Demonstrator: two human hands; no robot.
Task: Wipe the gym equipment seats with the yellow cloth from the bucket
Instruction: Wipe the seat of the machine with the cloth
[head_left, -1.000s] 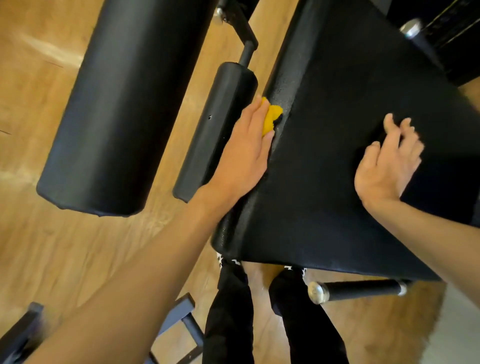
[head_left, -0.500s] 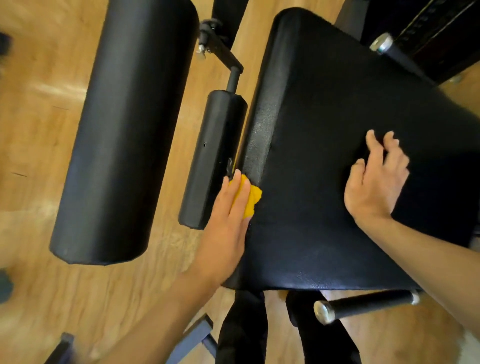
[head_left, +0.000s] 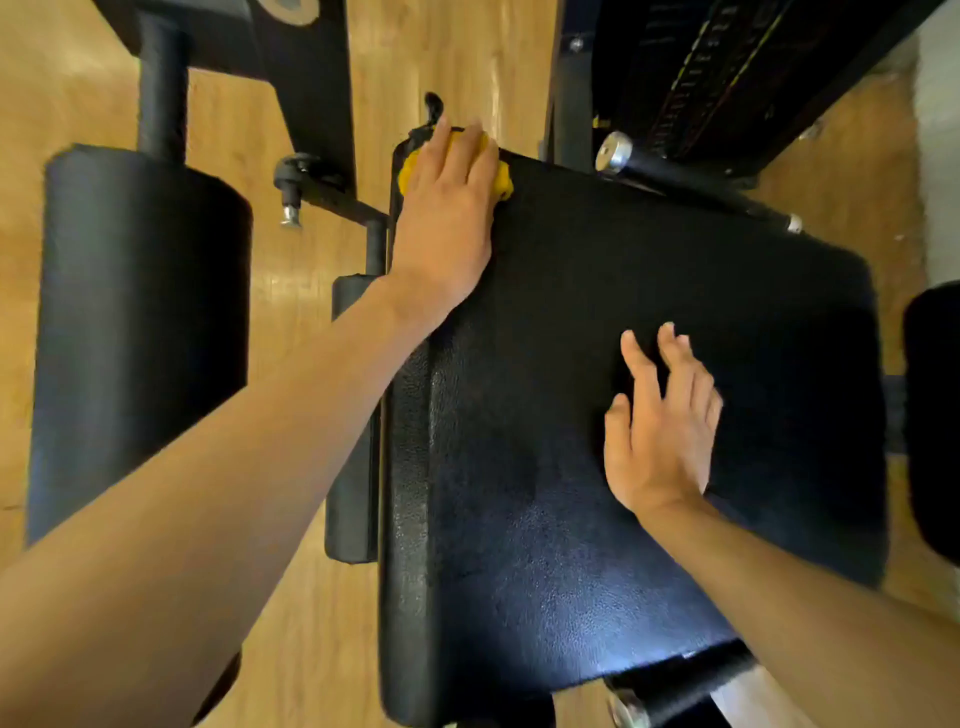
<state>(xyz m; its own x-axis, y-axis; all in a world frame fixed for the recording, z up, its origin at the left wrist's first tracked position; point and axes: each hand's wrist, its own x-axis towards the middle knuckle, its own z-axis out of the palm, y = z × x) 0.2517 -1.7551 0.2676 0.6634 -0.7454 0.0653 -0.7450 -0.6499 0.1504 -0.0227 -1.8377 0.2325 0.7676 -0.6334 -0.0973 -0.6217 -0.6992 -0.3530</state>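
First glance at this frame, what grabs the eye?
The yellow cloth, the only bright thing here, peeks out from under the left hand pressed flat on the far left corner of the black seat pad. The right hand rests open on the pad's middle, holding nothing. A big black roller pad fills the left side above the wooden floor.

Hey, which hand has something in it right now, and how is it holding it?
The left hand presses the yellow cloth flat under its palm and fingers at the seat's far corner. The right hand holds nothing.
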